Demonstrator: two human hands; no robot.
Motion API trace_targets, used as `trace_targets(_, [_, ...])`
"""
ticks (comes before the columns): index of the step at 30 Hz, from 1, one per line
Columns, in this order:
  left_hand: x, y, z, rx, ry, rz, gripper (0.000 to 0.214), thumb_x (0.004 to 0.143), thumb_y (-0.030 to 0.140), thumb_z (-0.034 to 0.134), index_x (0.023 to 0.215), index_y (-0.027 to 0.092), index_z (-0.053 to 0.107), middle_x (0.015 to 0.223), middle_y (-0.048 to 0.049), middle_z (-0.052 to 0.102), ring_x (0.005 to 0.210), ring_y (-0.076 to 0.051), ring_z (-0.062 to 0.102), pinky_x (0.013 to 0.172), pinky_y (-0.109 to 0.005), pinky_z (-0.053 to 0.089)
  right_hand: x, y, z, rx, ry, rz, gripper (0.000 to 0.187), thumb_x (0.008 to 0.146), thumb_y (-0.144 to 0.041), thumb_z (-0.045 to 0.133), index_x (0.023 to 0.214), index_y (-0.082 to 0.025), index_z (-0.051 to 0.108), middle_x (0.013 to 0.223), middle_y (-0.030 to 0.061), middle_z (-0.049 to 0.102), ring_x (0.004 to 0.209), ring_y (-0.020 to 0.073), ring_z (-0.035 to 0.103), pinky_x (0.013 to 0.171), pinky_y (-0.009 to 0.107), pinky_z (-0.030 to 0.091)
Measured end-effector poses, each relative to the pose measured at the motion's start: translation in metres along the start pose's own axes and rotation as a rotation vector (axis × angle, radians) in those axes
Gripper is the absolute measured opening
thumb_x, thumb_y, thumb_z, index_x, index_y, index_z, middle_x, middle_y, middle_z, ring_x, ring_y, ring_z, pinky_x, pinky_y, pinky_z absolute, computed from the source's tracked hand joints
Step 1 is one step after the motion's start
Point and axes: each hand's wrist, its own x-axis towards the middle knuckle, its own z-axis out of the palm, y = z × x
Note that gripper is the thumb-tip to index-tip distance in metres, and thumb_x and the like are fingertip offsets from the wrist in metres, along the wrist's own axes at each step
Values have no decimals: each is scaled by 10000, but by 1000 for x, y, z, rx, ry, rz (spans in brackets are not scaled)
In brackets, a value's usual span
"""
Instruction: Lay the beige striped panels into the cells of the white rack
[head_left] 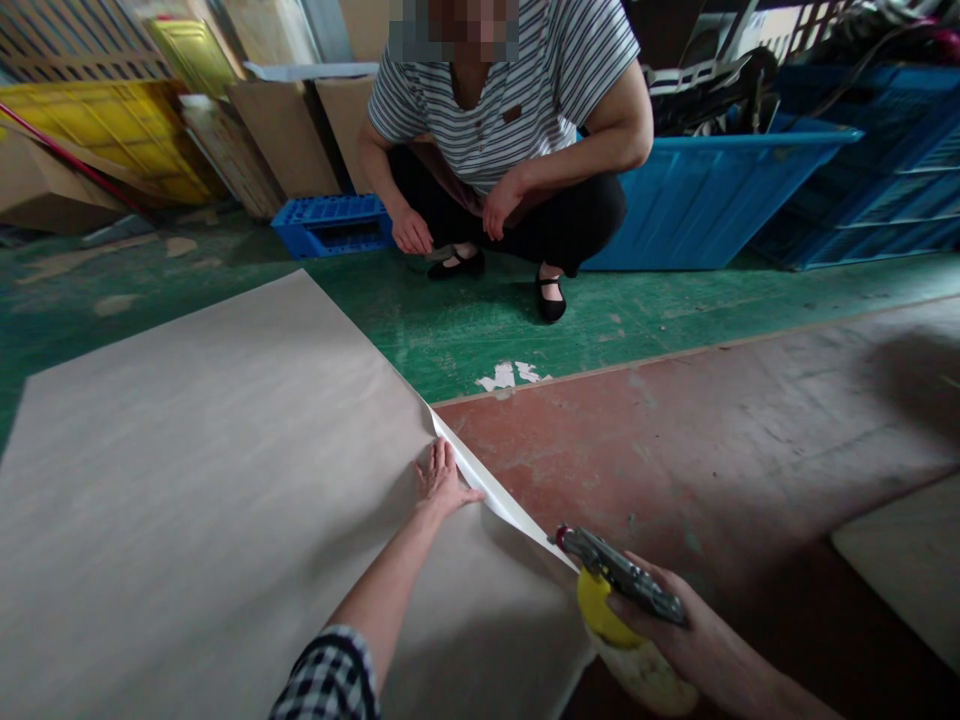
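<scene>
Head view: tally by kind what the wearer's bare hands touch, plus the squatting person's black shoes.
Silvery metal spray gun with yellow-topped pot: 1
Large flat pale-grey sheet: 1
Black strapped shoes: 2
Total: 4

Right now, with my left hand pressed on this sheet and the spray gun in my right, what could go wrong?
Stray spray might hit your left hand, since the spray gun in your right hand points roughly toward it.

The sheet's raised edge could crease, because your left hand presses right beside it.

Overspray could also mark the reddish-brown board, which lies bare just beyond that edge.
</scene>
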Motion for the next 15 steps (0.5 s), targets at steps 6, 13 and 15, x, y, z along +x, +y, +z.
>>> trace_targets(6, [-16, 7, -3, -24, 160, 117, 993, 720, 557, 682, 1499, 166, 203, 1598, -168, 164, 1452, -375, 163, 1138, -677, 115, 8, 0, 0, -7, -17, -31, 365, 810, -494, 666, 1021, -197, 664, 847, 42, 629, 843, 233, 587, 817, 334, 512])
trace_targets(13, [-37, 16, -4, -51, 259, 472, 302, 845, 274, 616, 1144, 236, 594, 1211, -62, 603, 1206, -251, 473, 1148, -450, 279, -10, 5, -7, -15, -17, 44, 372, 820, -503, 650, 982, -170, 629, 869, 35, 618, 849, 211, 575, 768, 294, 490])
trace_targets(15, [-41, 18, 2, -58, 222, 573, 190, 874, 170, 535, 1016, 243, 637, 1071, -30, 641, 1073, -211, 537, 1014, -369, 418, -16, 6, -10, -23, -10, 59, 373, 806, -517, 663, 940, -170, 633, 858, 33, 617, 831, 209, 575, 753, 292, 492])
